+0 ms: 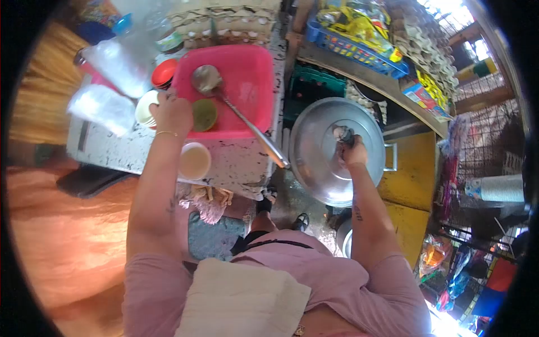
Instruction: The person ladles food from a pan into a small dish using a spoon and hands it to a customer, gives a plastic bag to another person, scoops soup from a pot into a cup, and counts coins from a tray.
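Observation:
My left hand (173, 115) reaches over the table's items, its fingers bent onto a stack of white cups (145, 110); the thumb is hidden. Close beside it, a green cup (204, 116) sits at the edge of a pink basin (261, 73). A large metal ladle (241, 115) lies across that basin, its handle sticking out over the rim. Nearer to me stands a cup of pale, cloudy liquid (195, 161). My right hand (353, 151) is closed at the centre of a big round metal pot lid (314, 163), with greyish cloth (343, 135) at the grip.
Clear plastic bags (115, 67) and a red bowl (164, 73) share the speckled table (236, 168). Egg trays (222, 22) are piled behind the basin. A blue basket (353, 48) of yellow packets sits on a wooden shelf at the right. Stacked cups (497, 188) lie against the wire mesh.

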A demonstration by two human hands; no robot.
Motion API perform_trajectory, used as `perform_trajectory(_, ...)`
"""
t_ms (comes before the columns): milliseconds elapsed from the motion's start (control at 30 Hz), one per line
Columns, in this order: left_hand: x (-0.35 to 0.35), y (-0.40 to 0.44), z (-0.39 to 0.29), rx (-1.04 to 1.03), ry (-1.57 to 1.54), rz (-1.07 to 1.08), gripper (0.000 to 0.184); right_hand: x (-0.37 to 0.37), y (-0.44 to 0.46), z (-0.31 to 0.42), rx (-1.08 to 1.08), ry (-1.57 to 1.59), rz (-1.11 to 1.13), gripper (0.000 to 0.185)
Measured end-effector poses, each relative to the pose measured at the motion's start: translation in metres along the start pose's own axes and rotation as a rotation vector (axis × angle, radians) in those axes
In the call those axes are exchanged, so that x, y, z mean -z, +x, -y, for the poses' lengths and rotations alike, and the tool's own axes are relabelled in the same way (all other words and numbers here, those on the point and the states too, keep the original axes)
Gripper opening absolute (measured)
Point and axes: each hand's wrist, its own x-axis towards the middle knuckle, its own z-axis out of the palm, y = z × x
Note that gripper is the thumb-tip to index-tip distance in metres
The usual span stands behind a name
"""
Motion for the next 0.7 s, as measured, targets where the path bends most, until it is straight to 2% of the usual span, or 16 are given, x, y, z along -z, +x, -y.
perform_trajectory(100,0.003,-0.002,0.001,-0.005,-0.086,-0.150,0.020,0.016,-0.015,0.001,-0.015,0.020,-0.048,0.040)
perform_trajectory(200,-0.028,0.035,0.031,-0.078,-0.435,-0.175,0.021,0.048,-0.038,-0.016,-0.014,0.071,-0.069,0.043)
perform_trajectory(300,0.046,0.017,0.008,-0.104,-0.595,-0.259,0.024,0.086,-0.069,-0.034,0.002,0.143,-0.120,0.043)
perform_trajectory(400,0.102,-0.004,-0.043,-0.241,-0.813,-0.329,0.028,0.103,-0.096,-0.081,0.033,0.226,-0.153,0.043)
perform_trajectory(467,0.147,-0.029,-0.094,-0.255,-0.967,-0.068,0.032,0.110,-0.117,-0.107,0.032,0.190,-0.163,0.045)
perform_trajectory(533,0.166,-0.051,-0.156,-0.284,-1.030,-0.058,0.033,0.127,-0.139,-0.116,-0.012,0.191,-0.155,0.047)
perform_trajectory(600,0.154,-0.062,-0.219,-0.380,-1.140,-0.039,0.033,0.127,-0.155,-0.139,-0.029,0.198,-0.173,0.048)
perform_trajectory(700,0.125,-0.072,-0.304,-0.246,-1.380,0.383,0.033,0.129,-0.178,-0.177,0.031,0.159,-0.240,0.051)
